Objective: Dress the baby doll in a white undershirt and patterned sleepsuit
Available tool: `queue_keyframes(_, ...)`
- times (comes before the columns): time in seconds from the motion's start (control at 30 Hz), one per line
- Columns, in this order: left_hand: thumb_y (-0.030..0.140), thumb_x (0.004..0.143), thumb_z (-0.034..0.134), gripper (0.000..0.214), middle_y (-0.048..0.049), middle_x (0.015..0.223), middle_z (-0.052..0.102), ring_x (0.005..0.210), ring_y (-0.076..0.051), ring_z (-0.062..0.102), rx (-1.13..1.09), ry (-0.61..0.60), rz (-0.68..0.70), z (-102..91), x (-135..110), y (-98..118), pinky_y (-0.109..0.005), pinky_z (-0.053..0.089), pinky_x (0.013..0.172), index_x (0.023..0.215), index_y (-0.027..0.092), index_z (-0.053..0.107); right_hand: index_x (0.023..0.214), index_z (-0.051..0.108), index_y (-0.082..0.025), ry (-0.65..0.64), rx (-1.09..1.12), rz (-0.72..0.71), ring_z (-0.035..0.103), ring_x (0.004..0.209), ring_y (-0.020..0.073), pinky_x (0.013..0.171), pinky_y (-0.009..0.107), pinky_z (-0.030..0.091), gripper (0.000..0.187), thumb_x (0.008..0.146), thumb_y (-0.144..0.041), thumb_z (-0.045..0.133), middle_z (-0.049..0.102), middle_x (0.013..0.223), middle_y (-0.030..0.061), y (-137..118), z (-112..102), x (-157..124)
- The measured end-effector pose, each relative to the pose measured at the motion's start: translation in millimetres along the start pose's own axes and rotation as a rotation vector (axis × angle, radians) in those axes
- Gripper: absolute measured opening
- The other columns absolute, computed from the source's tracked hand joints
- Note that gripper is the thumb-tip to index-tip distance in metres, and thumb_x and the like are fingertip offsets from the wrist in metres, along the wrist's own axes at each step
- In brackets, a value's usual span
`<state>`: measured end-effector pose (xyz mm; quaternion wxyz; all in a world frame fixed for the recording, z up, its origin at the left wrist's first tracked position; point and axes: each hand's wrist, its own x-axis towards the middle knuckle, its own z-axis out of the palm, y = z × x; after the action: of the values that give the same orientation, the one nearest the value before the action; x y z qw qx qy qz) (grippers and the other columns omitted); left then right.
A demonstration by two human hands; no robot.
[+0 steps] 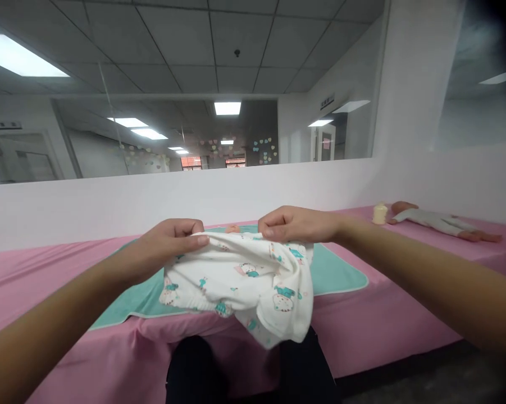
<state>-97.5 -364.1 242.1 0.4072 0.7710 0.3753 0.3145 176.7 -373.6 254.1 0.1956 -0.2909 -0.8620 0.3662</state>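
A white baby garment [236, 275] printed with small cartoon animals and teal figures hangs in front of me, above the near edge of the bed. My left hand [168, 244] pinches its upper left edge between thumb and fingers. On the upper right edge, my right hand [295, 224] is closed in the same way, and the cloth is stretched between the two. Folds bunch at the lower right, so the garment's exact cut cannot be made out. Behind it lies a teal mat [337, 272], partly covered. A small skin-toned shape [233, 228] peeks over the cloth, mostly hidden.
Pink cloth [383, 314] covers the bed. At the far right lies a doll [433, 220] in pale clothes, beside a cream-coloured bottle [379, 214]. A white wall [151, 202] with a wide mirror-like pane [219, 134] stands behind. My dark-clothed legs [197, 365] are below.
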Motion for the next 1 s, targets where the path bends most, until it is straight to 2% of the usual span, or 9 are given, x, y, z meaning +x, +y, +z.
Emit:
queue_keyframes(0.17, 0.036, 0.068, 0.063, 0.028, 0.0031, 0.050, 0.044, 0.043, -0.007, 0.040, 0.201, -0.093, -0.007, 2.5, -23, 31, -0.016, 0.027, 0.038, 0.058, 0.017, 0.045, 0.074, 0.060, -0.015, -0.344, -0.177, 0.180, 0.045, 0.059, 0.0078, 0.052, 0.020, 0.034, 0.031, 0.073, -0.046, 0.062, 0.051, 0.065, -0.0022, -26, 2, -16)
queue_keyframes(0.3, 0.036, 0.074, 0.057, 0.024, 0.0025, 0.056, 0.047, 0.047, -0.007, 0.042, 0.437, -0.109, 0.069, 8.3, -27, 46, -0.016, 0.030, 0.040, 0.063, 0.017, 0.048, 0.068, 0.060, -0.013, -0.411, -0.163, 0.205, 0.040, 0.052, 0.0060, 0.050, 0.020, 0.032, 0.033, 0.071, -0.046, 0.064, 0.049, 0.058, -0.0040, -25, -3, -27)
queue_keyframes(0.43, 0.034, 0.074, 0.059, 0.029, 0.0038, 0.053, 0.040, 0.046, -0.006, 0.035, 0.727, -0.078, 0.190, 2.4, -26, 50, -0.017, 0.024, 0.040, 0.057, 0.016, 0.044, 0.066, 0.058, -0.012, -0.186, 0.002, 0.043, 0.038, 0.047, 0.0058, 0.046, 0.020, 0.031, 0.039, 0.079, -0.048, 0.055, 0.047, 0.053, -0.0031, -9, -19, -48)
queue_keyframes(0.5, 0.033, 0.074, 0.060, 0.030, 0.0038, 0.053, 0.039, 0.047, -0.006, 0.036, 0.754, -0.117, 0.201, -1.9, -26, 50, -0.018, 0.025, 0.041, 0.056, 0.016, 0.043, 0.065, 0.057, -0.012, -0.037, 0.095, -0.033, 0.038, 0.046, 0.0058, 0.045, 0.020, 0.031, 0.039, 0.079, -0.049, 0.054, 0.046, 0.052, -0.0028, -1, -24, -58)
queue_keyframes(0.57, 0.034, 0.076, 0.059, 0.029, 0.0032, 0.054, 0.041, 0.049, -0.007, 0.038, 0.632, -0.124, 0.205, -4.1, -27, 50, -0.018, 0.027, 0.042, 0.058, 0.017, 0.046, 0.063, 0.055, -0.013, 0.111, 0.183, -0.076, 0.037, 0.044, 0.0055, 0.044, 0.020, 0.031, 0.038, 0.078, -0.048, 0.056, 0.045, 0.052, -0.0033, 7, -24, -64)
queue_keyframes(0.7, 0.041, 0.079, 0.055, 0.030, 0.0024, 0.055, 0.045, 0.049, -0.008, 0.044, 0.052, 0.033, 0.317, 6.6, -20, 47, -0.019, 0.033, 0.045, 0.063, 0.017, 0.047, 0.069, 0.056, -0.016, 0.352, 0.289, -0.016, 0.046, 0.051, 0.0074, 0.051, 0.022, 0.038, 0.027, 0.073, -0.042, 0.063, 0.053, 0.060, -0.0022, 24, -6, -50)
queue_keyframes(0.83, 0.041, 0.078, 0.057, 0.027, 0.0011, 0.061, 0.049, 0.052, -0.009, 0.048, -0.202, 0.056, 0.276, 31.7, -3, 44, -0.020, 0.038, 0.048, 0.068, 0.017, 0.051, 0.082, 0.060, -0.018, 0.333, 0.062, 0.137, 0.055, 0.071, 0.0133, 0.067, 0.028, 0.043, 0.025, 0.073, -0.041, 0.062, 0.061, 0.081, 0.0026, 36, 15, -22)
queue_keyframes(0.9, 0.040, 0.078, 0.058, 0.026, 0.0001, 0.065, 0.051, 0.054, -0.009, 0.049, -0.204, 0.042, 0.222, 40.4, 7, 44, -0.020, 0.038, 0.048, 0.071, 0.016, 0.053, 0.087, 0.059, -0.018, 0.394, -0.069, 0.058, 0.055, 0.074, 0.0140, 0.068, 0.030, 0.043, 0.029, 0.079, -0.045, 0.053, 0.061, 0.086, 0.0040, 33, 21, -15)
queue_keyframes(1.0, 0.040, 0.079, 0.058, 0.026, -0.0006, 0.069, 0.053, 0.056, -0.009, 0.050, -0.212, 0.028, 0.207, 43.3, 18, 46, -0.020, 0.039, 0.049, 0.074, 0.015, 0.055, 0.095, 0.056, -0.018, 0.675, -0.314, -0.229, 0.054, 0.078, 0.0141, 0.068, 0.030, 0.042, 0.029, 0.086, -0.043, 0.044, 0.059, 0.091, 0.0053, 18, 34, -15)
